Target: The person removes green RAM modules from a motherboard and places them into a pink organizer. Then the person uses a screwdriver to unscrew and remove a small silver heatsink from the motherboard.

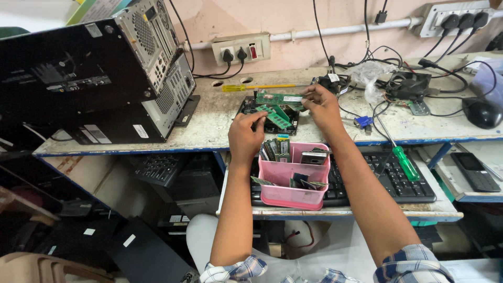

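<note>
The right hand (320,105) pinches the right end of a long green memory stick (279,98) between thumb and fingertips, holding it level just above a dark circuit board (268,116) on the worktop (209,123). The left hand (245,137) has its fingers curled down onto the near left part of that board, next to a second green memory stick (276,119) that lies slanted across it; I cannot tell whether this hand grips anything. Just near of the hands, a pink plastic tub (293,178) holds more memory sticks upright and rests on a black keyboard (398,183) on a lower shelf. A green-handled screwdriver (404,162) lies to the right, a yellow-handled screwdriver (251,87) lies beyond the board, and a computer case (105,68) sits tipped at the far left.
</note>
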